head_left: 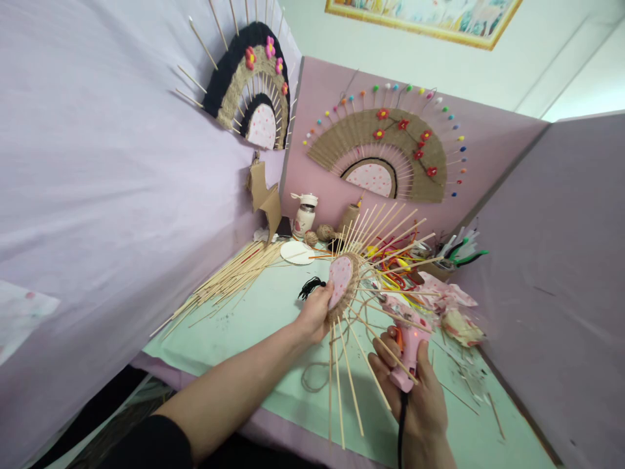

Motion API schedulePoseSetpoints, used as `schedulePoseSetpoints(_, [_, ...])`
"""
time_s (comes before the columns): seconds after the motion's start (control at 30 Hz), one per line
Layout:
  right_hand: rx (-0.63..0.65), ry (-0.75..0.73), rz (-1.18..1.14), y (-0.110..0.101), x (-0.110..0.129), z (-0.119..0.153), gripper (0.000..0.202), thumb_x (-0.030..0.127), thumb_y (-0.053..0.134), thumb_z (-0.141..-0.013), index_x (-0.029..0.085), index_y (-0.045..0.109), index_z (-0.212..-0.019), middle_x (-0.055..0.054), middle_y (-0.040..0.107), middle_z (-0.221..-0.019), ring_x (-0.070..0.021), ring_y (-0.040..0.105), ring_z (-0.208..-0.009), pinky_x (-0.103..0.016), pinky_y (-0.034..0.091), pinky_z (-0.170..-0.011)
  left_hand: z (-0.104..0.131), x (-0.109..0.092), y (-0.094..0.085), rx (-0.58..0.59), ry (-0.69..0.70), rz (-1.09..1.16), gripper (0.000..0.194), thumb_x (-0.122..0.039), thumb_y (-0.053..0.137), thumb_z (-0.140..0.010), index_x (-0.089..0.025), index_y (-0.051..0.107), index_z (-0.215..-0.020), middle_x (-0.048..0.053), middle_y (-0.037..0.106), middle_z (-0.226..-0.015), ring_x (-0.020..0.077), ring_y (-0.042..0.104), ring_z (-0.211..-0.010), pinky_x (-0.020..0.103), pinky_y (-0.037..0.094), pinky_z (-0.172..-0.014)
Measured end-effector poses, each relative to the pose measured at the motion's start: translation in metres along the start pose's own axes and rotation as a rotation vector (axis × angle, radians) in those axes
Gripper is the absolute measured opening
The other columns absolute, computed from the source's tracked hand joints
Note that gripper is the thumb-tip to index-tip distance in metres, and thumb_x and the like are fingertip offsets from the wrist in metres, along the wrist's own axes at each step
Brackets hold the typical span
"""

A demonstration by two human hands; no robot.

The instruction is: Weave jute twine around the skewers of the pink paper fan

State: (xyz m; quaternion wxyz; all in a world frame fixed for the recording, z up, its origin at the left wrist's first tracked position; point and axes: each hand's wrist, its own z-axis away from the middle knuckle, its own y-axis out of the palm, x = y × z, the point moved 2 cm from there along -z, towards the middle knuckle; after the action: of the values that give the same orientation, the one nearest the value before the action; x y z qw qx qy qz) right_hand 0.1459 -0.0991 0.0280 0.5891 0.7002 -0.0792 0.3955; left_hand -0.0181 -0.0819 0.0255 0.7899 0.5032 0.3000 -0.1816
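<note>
Right hand (424, 407), nearest my viewpoint, is wrapped around the handle of a pink hot-glue gun (407, 365), with its fingers curled near the orange trigger (399, 339); from my distant seat I cannot tell whether the trigger is squeezed. I have the left hand (315, 316) clenched on the lower left edge of the twine-wrapped fan hub (352, 296), thumb against its pink dotted face. That hub lies up and to the left of my right fingers, with the left hand much the nearer to it. Its long axis runs roughly up and down my view, leaning a little right at the top. Along its right side, the gun's metal nozzle slants up and left towards the wrapped rim, near it; whether they touch, I cannot tell. Thin wooden sticks (354, 392) radiate from the rim upward, rightward and downward, and several cross in front of the gun. Just beyond my left hand is a black tassel (311, 286), and loose twine (317, 388) loops below the hub.
</note>
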Motion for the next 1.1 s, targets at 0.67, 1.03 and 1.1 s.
schedulePoseSetpoints(0.67, [-0.012, 0.007, -0.017, 0.0004, -0.0006, 0.0006, 0.032, 0.05, 0.055, -0.088, 0.018, 0.059, -0.09, 0.003, 0.033, -0.068, -0.0099, 0.032, -0.056, -0.018, 0.039, -0.048, 0.0004, -0.0011, 0.0005, 0.026, 0.008, -0.02, 0.021, -0.031, 0.051, -0.092, -0.019, 0.045, -0.076, -0.003, 0.059, -0.058, 0.0079, 0.05, -0.037, 0.02, 0.044, -0.04])
schedulePoseSetpoints(1.03, [0.012, -0.004, -0.06, 0.0007, -0.0008, 0.0003, 0.032, 0.048, 0.051, -0.091, 0.018, 0.059, -0.085, 0.003, 0.034, -0.067, -0.0102, 0.033, -0.057, -0.019, 0.038, -0.049, 0.0023, -0.0014, 0.0012, 0.04, 0.0, -0.012, 0.019, -0.029, 0.048, -0.094, -0.018, 0.047, -0.078, -0.003, 0.058, -0.057, 0.0075, 0.049, -0.037, 0.02, 0.043, -0.041])
schedulePoseSetpoints(1.1, [0.004, -0.01, -0.043, -0.0005, -0.0013, -0.0006, 0.033, 0.049, 0.051, -0.09, 0.018, 0.06, -0.086, 0.003, 0.034, -0.067, -0.0101, 0.033, -0.057, -0.019, 0.037, -0.049, 0.0006, 0.0004, 0.0003, 0.059, -0.011, -0.026, 0.02, -0.03, 0.046, -0.094, -0.018, 0.047, -0.079, -0.003, 0.057, -0.057, 0.0078, 0.049, -0.038, 0.019, 0.041, -0.04])
